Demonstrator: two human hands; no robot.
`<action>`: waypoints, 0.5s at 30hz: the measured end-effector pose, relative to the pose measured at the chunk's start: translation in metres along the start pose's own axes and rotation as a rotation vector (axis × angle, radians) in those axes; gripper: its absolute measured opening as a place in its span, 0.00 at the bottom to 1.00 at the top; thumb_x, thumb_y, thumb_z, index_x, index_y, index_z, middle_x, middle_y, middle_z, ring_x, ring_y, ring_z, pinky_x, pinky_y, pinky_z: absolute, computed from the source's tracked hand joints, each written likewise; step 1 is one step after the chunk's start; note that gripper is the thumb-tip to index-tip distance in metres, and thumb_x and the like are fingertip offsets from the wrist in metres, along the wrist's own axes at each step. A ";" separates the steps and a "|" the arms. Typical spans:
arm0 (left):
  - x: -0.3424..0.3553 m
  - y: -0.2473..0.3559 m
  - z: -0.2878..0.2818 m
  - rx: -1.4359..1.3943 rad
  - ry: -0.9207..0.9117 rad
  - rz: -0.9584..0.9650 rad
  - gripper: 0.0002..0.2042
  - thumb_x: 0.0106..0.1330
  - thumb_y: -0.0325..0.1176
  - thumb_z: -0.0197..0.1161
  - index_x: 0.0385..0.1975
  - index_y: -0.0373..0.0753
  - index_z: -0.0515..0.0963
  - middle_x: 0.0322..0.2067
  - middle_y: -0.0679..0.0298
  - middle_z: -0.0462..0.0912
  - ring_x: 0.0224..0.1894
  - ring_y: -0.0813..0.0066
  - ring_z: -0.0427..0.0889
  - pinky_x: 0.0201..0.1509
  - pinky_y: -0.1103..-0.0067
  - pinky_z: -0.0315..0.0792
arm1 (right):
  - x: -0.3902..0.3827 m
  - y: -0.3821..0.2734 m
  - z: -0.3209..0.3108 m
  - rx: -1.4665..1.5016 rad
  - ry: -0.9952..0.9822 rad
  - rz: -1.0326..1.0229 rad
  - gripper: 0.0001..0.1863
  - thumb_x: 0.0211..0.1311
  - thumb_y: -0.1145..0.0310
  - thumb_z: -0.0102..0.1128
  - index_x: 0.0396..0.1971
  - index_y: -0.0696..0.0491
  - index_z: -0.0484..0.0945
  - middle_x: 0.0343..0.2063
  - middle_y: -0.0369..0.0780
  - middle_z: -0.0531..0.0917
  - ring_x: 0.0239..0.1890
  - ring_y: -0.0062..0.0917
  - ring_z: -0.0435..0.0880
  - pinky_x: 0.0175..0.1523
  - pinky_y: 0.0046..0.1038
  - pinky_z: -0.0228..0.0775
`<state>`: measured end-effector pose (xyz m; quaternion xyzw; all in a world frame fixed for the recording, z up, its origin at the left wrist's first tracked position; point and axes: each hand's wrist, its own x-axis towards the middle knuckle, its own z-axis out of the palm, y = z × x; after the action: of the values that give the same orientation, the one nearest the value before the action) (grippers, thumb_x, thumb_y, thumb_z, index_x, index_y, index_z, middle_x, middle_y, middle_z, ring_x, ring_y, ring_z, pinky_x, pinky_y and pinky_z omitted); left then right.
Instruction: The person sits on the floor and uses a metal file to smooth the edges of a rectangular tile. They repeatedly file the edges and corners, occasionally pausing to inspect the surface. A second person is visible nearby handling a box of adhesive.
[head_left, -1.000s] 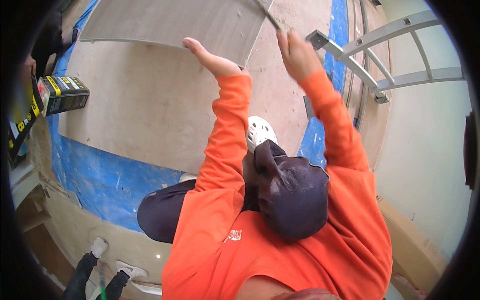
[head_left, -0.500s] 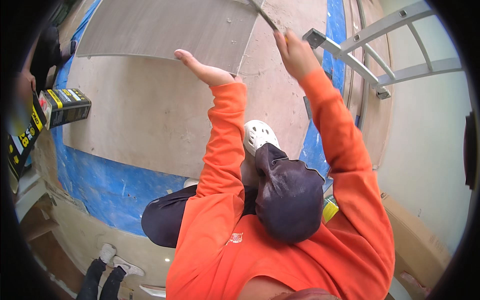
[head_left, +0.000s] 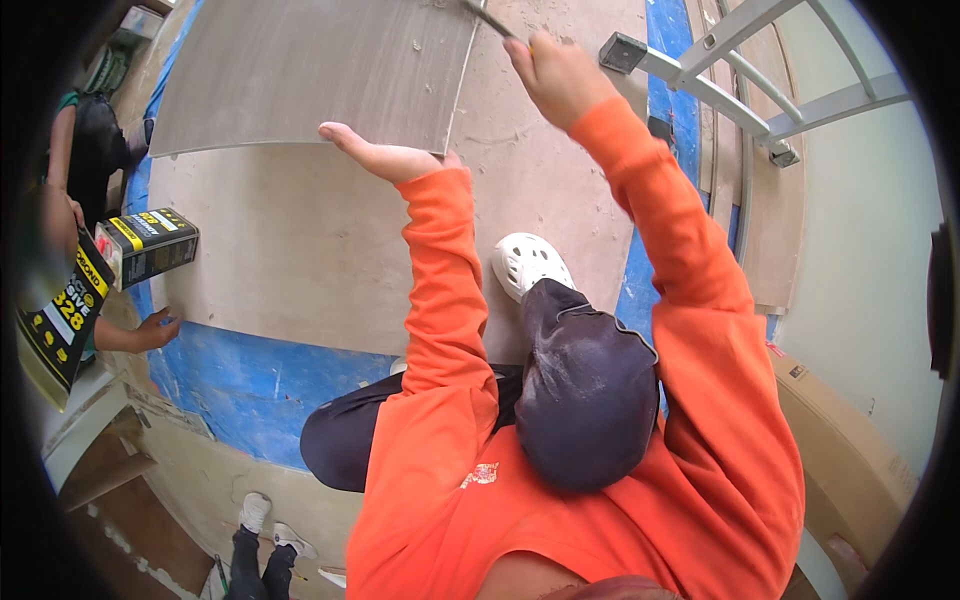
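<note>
A grey wood-grain panel (head_left: 300, 85) is raised in front of me, its near edge above the plywood sheet. My left hand (head_left: 400, 160) supports it at the near right corner, thumb along the edge, other fingers hidden underneath. My right hand (head_left: 560, 75) is closed around a slim, dark metal tool (head_left: 490, 18) with a bit of yellow at the grip. The tool slants up and left over the panel's right side. Its working end is at the upper edge of view, too unclear to tell its kind.
Plywood (head_left: 270, 250) lies over blue sheeting (head_left: 270, 390). An aluminium ladder (head_left: 720, 90) stands right, near a cardboard box (head_left: 840, 430). At left, another person's hand (head_left: 157, 330) is near a black-and-yellow can (head_left: 155, 245); a second can (head_left: 65, 320) is nearer. Another person's legs (head_left: 255, 560) show at lower left.
The panel and both my hands have shifted left in view; the right hand has also come slightly nearer with the tool. A co-worker's hand has appeared below the can at left.
</note>
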<state>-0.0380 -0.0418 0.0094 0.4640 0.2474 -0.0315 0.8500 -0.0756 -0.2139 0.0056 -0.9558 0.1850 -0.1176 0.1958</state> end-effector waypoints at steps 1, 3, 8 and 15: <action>-0.001 0.001 0.000 0.001 -0.010 0.005 0.47 0.69 0.70 0.42 0.78 0.43 0.38 0.79 0.65 0.32 0.80 0.67 0.32 0.81 0.66 0.31 | -0.001 -0.002 -0.002 0.006 0.007 0.031 0.28 0.76 0.47 0.45 0.31 0.60 0.74 0.25 0.59 0.81 0.33 0.60 0.79 0.39 0.53 0.71; -0.003 0.001 0.000 0.001 -0.017 0.008 0.48 0.69 0.70 0.42 0.78 0.43 0.38 0.79 0.64 0.32 0.80 0.66 0.32 0.81 0.66 0.32 | -0.004 -0.005 -0.006 -0.003 -0.089 0.047 0.28 0.76 0.46 0.45 0.30 0.60 0.73 0.25 0.58 0.81 0.32 0.60 0.79 0.39 0.54 0.71; -0.001 0.002 0.001 0.022 -0.019 0.036 0.48 0.68 0.71 0.42 0.78 0.42 0.38 0.79 0.64 0.32 0.80 0.66 0.32 0.80 0.65 0.31 | -0.006 -0.011 -0.006 0.019 -0.020 0.014 0.28 0.76 0.46 0.45 0.32 0.59 0.74 0.24 0.58 0.80 0.31 0.59 0.79 0.38 0.53 0.70; -0.003 0.001 0.001 -0.010 -0.053 0.052 0.47 0.69 0.70 0.41 0.78 0.44 0.38 0.79 0.65 0.31 0.80 0.66 0.31 0.80 0.64 0.31 | -0.005 -0.011 -0.003 0.155 0.114 -0.165 0.29 0.76 0.45 0.44 0.32 0.59 0.74 0.23 0.58 0.80 0.30 0.59 0.79 0.37 0.53 0.69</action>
<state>-0.0401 -0.0428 0.0122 0.4651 0.2129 -0.0206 0.8590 -0.0775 -0.2033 0.0126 -0.9416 0.1069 -0.2014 0.2478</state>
